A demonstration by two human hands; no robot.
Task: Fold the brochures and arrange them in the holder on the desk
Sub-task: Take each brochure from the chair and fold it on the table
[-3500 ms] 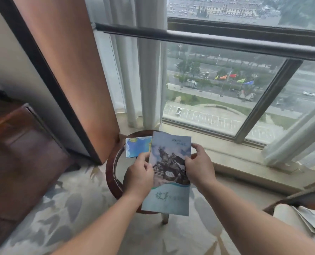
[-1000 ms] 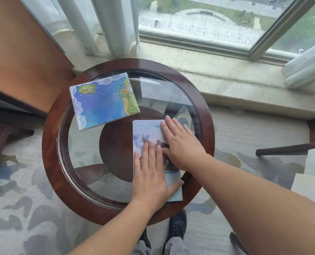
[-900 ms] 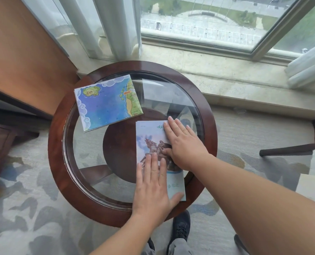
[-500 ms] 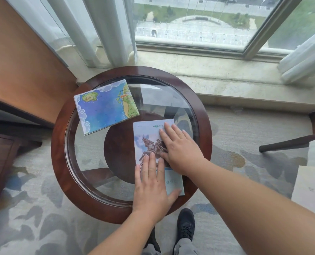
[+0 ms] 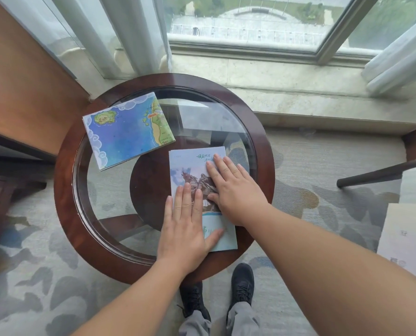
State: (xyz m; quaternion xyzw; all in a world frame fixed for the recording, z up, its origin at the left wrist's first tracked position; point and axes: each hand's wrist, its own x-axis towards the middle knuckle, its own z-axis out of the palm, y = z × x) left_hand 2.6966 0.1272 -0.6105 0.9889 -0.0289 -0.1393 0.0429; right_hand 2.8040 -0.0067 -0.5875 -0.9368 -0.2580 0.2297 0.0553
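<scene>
Brochure [image 5: 187, 163] cover partly hidden, left hand [image 5: 186, 229] pressing flat, right hand [image 5: 233, 190] pressing flat

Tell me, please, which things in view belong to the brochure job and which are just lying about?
Job: horse-statue brochure, pressed flat under the left hand and right hand; map brochure beside it; the round glass table they lie on. No holder is in view.
Lying about: curtain, chair arm, papers at the right edge, black shoes.
</scene>
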